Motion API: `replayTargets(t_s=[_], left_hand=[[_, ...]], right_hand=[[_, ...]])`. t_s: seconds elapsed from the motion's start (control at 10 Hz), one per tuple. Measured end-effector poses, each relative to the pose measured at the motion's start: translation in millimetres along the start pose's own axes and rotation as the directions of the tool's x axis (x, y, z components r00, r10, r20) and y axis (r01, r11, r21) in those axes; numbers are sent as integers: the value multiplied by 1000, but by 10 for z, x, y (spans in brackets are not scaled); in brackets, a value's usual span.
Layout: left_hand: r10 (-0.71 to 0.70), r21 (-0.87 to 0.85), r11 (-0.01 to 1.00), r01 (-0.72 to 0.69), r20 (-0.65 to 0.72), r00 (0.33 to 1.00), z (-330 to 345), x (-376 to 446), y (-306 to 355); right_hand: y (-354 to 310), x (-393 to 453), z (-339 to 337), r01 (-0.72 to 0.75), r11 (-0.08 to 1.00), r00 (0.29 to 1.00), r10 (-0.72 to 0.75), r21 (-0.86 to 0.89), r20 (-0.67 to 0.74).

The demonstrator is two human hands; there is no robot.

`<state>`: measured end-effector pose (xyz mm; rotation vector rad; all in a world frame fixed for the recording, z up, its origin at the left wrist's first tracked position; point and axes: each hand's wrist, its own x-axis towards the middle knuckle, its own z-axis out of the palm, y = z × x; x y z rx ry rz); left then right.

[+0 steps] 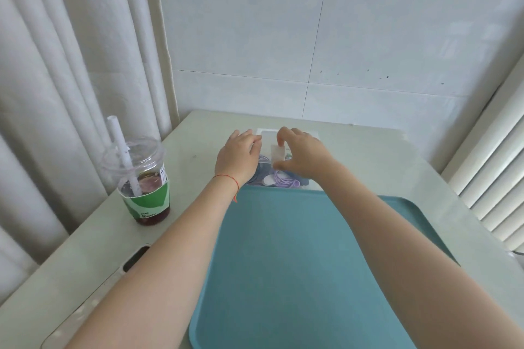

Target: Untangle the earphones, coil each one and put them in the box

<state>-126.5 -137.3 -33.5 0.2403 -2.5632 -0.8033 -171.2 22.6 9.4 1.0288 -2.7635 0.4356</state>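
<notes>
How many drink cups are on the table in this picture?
1. The drink cup, with a straw and a green sleeve, stands on the table left of the blue tray. The arms may hide others.

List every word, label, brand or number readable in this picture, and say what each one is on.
No text can be read for certain.
Green sleeve of the drink cup: small white print, too blurred to read.
White sticker on the cup's side: print too small to read.
Clear box, blue tray and table: no writing visible.
</notes>
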Motion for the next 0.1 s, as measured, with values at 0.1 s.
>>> replayTargets(t_s=[0.1], left_hand=[[-14,-6,1000,14,-10,1000,-8,6,-8]], right_hand=[[-26,-29,2,-25,1000,1000,25,4,-14]])
